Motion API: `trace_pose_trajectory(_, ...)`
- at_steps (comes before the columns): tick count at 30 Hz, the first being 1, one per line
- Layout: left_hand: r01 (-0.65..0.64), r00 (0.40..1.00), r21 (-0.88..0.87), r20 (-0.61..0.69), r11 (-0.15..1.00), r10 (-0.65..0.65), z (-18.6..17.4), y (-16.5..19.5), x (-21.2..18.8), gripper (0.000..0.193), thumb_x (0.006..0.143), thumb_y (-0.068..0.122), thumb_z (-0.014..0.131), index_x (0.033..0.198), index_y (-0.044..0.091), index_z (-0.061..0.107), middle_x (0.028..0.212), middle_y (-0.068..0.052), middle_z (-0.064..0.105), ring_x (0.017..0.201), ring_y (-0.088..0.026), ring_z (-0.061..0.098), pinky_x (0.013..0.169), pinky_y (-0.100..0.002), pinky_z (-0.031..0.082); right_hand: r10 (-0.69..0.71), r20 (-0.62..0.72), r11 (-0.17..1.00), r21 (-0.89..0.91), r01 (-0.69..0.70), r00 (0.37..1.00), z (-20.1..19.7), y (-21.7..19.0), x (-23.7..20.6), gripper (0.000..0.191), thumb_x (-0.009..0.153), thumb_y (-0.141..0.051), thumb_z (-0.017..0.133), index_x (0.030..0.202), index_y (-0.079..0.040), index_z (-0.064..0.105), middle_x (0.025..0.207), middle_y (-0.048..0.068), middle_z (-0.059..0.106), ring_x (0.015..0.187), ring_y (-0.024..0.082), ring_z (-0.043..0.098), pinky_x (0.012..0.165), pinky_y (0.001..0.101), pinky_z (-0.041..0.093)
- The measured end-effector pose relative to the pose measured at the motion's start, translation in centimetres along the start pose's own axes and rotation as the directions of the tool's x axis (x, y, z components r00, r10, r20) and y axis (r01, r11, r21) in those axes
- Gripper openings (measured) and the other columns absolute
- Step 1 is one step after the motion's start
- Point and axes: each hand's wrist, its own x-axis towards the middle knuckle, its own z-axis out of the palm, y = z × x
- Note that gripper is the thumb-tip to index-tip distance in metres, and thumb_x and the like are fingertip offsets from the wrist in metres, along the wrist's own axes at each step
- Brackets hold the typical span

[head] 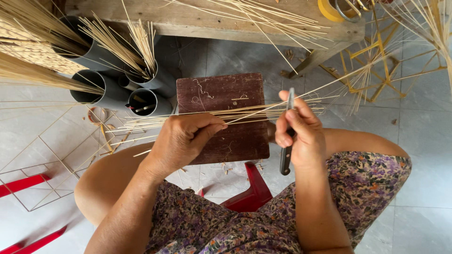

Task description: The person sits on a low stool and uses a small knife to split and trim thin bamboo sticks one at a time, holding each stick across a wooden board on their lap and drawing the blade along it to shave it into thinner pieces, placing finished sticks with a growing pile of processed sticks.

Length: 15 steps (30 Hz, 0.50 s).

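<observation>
Left hand [181, 141] grasps bamboo sticks [235, 114]; right hand [301, 134] grips knife [287, 136], blade upward beside them. Risk: blade slipping toward left fingers, sticks splaying loose.

The left hand [181, 141] hides the part of the bamboo sticks [245, 113] it grips, the right hand [301, 134] covers the knife [286, 160] at mid-length, and the top edge cuts off the yellow tape roll [327, 10] and the table [197, 21].

Sticks [226, 115] across board [221, 141]; tubes [141, 101] left; bench [212, 21] behind.
</observation>
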Motion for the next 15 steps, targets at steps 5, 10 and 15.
trace_pose_trajectory(5, 0.146, 0.987, 0.13, 0.051, 0.981, -0.154, -1.1, -0.4, 0.1, 0.012, 0.092, 0.014, 0.075, 0.102, 0.008, 0.079, 0.083, -0.006, 0.079, 0.063, -0.013, 0.074, 0.055, -0.028, 0.058, -0.037, -0.069, 0.999, -0.02, 0.036, 0.997, -0.3, -1.0, 0.1, 0.04, 0.106, -0.014, 0.059, 0.145, -0.004, 0.058, 0.077, 0.008, 0.063, 0.051, 0.012, 0.048, 0.048, 0.0267, 0.04)
trace_pose_trajectory(10, -0.019, 1.0, 0.116, -0.011, 0.993, 0.02, 0.0, -0.2, 0.7, 0.013, 0.093, 0.013, 0.075, 0.104, 0.006, 0.076, 0.09, -0.006, 0.079, 0.068, -0.013, 0.074, 0.059, -0.027, 0.06, -0.037, -0.001, 0.997, -0.067, 0.037, 0.999, 2.0, 1.4, -0.6, 0.038, 0.107, -0.013, 0.061, 0.144, -0.003, 0.06, 0.078, 0.009, 0.066, 0.053, 0.011, 0.051, 0.047, 0.0254, 0.041)
trace_pose_trajectory(15, 0.087, 0.995, 0.013, 0.047, 0.996, -0.087, 1.7, 0.0, 0.7, 0.014, 0.093, 0.01, 0.074, 0.107, 0.005, 0.076, 0.084, -0.008, 0.078, 0.064, -0.014, 0.074, 0.059, -0.03, 0.059, 0.073, 0.12, 0.991, -0.117, -0.059, 0.99, 4.4, 4.2, -1.7, 0.039, 0.11, -0.014, 0.059, 0.146, -0.002, 0.06, 0.08, 0.009, 0.068, 0.058, 0.011, 0.054, 0.055, 0.0258, 0.045)
